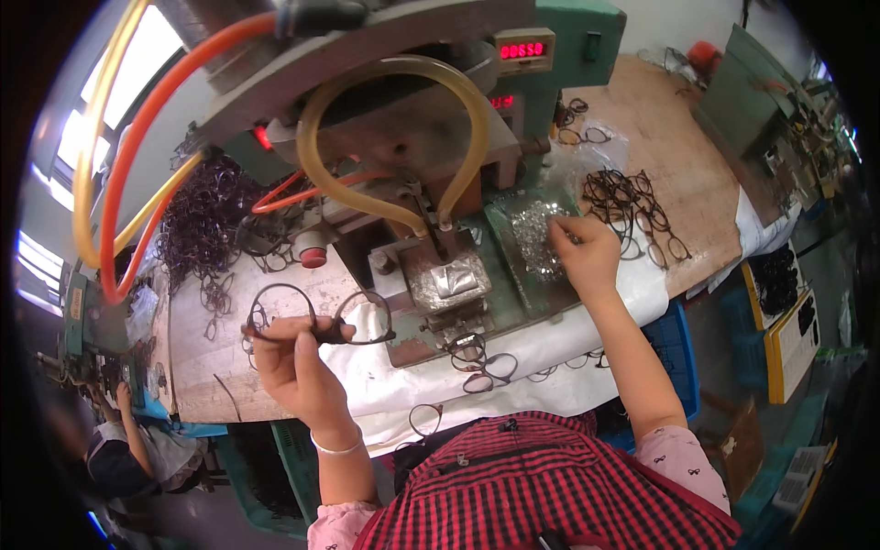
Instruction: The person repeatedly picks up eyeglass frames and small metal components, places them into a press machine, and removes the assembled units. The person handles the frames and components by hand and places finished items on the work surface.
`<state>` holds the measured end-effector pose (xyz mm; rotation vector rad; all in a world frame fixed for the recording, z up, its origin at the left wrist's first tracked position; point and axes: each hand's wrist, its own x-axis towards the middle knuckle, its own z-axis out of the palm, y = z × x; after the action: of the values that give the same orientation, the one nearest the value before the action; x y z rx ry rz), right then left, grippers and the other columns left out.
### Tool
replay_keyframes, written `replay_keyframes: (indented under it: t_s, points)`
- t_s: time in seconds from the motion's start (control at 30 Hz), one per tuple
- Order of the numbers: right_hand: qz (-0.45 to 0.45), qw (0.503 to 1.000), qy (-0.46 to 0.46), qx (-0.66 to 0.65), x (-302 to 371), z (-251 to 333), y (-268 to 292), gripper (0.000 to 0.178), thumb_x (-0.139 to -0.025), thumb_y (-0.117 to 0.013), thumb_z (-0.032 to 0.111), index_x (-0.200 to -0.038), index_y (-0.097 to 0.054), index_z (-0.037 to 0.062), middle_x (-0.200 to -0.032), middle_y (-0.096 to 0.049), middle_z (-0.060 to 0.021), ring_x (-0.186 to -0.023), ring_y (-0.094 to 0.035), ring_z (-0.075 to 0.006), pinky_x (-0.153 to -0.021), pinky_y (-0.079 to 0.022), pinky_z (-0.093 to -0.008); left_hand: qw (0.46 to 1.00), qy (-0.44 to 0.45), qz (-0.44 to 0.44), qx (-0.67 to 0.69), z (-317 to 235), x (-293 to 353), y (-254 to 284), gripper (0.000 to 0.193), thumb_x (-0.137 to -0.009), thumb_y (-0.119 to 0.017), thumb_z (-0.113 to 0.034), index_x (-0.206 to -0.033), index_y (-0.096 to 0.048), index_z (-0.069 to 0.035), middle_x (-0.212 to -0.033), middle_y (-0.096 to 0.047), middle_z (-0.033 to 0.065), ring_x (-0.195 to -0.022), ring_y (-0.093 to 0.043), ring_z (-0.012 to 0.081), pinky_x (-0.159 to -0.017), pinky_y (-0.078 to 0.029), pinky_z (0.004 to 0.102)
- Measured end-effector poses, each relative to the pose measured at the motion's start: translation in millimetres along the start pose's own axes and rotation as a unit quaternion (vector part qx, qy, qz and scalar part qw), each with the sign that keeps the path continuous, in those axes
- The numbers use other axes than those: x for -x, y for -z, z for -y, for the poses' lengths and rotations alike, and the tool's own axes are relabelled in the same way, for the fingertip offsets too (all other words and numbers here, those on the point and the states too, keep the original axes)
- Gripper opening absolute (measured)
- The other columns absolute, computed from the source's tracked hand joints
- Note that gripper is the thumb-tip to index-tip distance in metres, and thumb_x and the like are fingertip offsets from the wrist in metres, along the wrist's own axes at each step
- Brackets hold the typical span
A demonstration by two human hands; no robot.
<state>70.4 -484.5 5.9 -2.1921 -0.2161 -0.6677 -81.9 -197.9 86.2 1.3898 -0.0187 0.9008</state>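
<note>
My left hand point(301, 371) grips a dark eyeglass frame point(389, 314) by its middle, thumb and fingers closed around the bridge, in front of the machine's left side. The two rims show to either side of my fingers. My right hand point(589, 254) is at the right edge of a pile of small shiny metal parts point(533, 236) on the green machine bed. Its thumb and forefinger are pinched together; whatever is between them is too small to make out. Between my hands stands the press machine point(394, 137) with a metal block point(451, 282) at its working point.
Tangled dark frames point(206, 215) heap at the left, and another frame pile point(628, 197) lies at the right. Several loose frames point(478, 359) rest near the front edge on white sheeting point(550, 390). A red button point(313, 258) and hoses are near. Another person point(128, 449) sits far left.
</note>
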Motion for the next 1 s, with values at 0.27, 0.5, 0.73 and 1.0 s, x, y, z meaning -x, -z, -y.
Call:
replay_keyframes:
  t_s: [0.27, 0.5, 0.73, 1.0]
  points:
    - [0.031, 0.996, -0.071, 0.033, -2, 3, -3, 0.014, -0.081, -0.071, 0.01, -0.09, -0.072, -0.0002, -0.079, -0.069, -0.0087, -0.072, -0.065, -0.0154, -0.066, -0.049, -0.0269, 0.999, -0.03, 0.029, -0.017, -8, -2, -4, 0.008, -0.092, -0.052, -0.001, -0.097, -0.05, 0.004, -0.087, -0.06, 0.0158, -0.068, -0.062, 0.0208, -0.064, -0.059, 0.0355]
    - [0.124, 0.928, -0.159, -0.313, 2, 56, 21, 0.009, -0.083, -0.069, 0.005, -0.091, -0.071, 0.0012, -0.084, -0.07, -0.0067, -0.077, -0.064, -0.012, -0.071, -0.049, -0.0241, 0.983, -0.128, 0.107, -0.077, -38, -36, -34, 0.009, -0.093, -0.054, -0.005, -0.098, -0.056, 0.002, -0.09, -0.063, 0.0137, -0.073, -0.062, 0.0213, -0.061, -0.053, 0.032]
    - [0.109, 0.927, -0.032, -0.358, 17, 112, -6, 0.007, -0.082, -0.069, 0.003, -0.089, -0.07, 0.0007, -0.088, -0.069, -0.007, -0.082, -0.064, -0.014, -0.076, -0.05, -0.0248, 0.99, -0.129, 0.052, -0.021, -23, -35, -39, 0.009, -0.096, -0.052, -0.01, -0.099, -0.054, -0.002, -0.089, -0.061, 0.0136, -0.077, -0.063, 0.0239, -0.056, -0.054, 0.0319]
    - [0.075, 0.883, -0.058, -0.46, 34, 122, -29, 0.034, -0.083, -0.068, 0.0, -0.114, -0.055, -0.0015, -0.096, -0.069, -0.0094, -0.09, -0.067, -0.0157, -0.08, -0.05, -0.0254, 0.993, -0.101, 0.066, 0.003, -11, -33, -36, 0.015, -0.095, -0.05, -0.005, -0.107, -0.048, 0.003, -0.106, -0.057, 0.0159, -0.095, -0.061, 0.0242, -0.084, -0.055, 0.0389]
